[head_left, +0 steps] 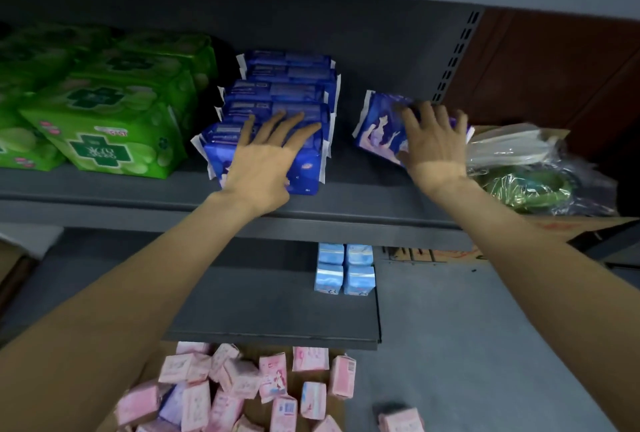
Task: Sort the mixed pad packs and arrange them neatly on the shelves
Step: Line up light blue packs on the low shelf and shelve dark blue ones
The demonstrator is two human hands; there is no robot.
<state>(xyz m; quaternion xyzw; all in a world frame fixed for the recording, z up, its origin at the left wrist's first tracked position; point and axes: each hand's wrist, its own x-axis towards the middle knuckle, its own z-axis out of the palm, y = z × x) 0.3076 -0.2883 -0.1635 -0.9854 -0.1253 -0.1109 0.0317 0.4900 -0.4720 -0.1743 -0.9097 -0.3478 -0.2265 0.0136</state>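
- Reaching onto the upper shelf (363, 186) with both hands, arms stretched forward over its front edge.
- Left hand (266, 161) lies flat on the row of dark blue pad packs (277, 99), fingers straight and spread, fingertips on the tops of the front packs; not gripping anything.
- Blue row runs front to back near the middle of the upper shelf, packs standing upright, front pack close to the front edge.
- Right hand (433, 141) grips a single dark blue pad pack (381, 130), fingers curled over its top and far side; pack is tilted, apart from the blue row, toward the right end of the same shelf.
- Cannot tell if the held pack touches the shelf surface.
- Green pad packs (107, 113) stacked at the left end of the upper shelf, just beside the blue row.
- Clear plastic bag (519, 151) with something green inside sits at the right end, just beside the right hand, on a cardboard box (554, 224).
- Lower shelf (270, 310): four light blue pad packs (344, 269) in a tidy two-by-two block near its right edge.
- Below, a loose heap of pink pad packs (242, 386) lying at mixed angles; one pink pack (401, 419) lies apart to the right.
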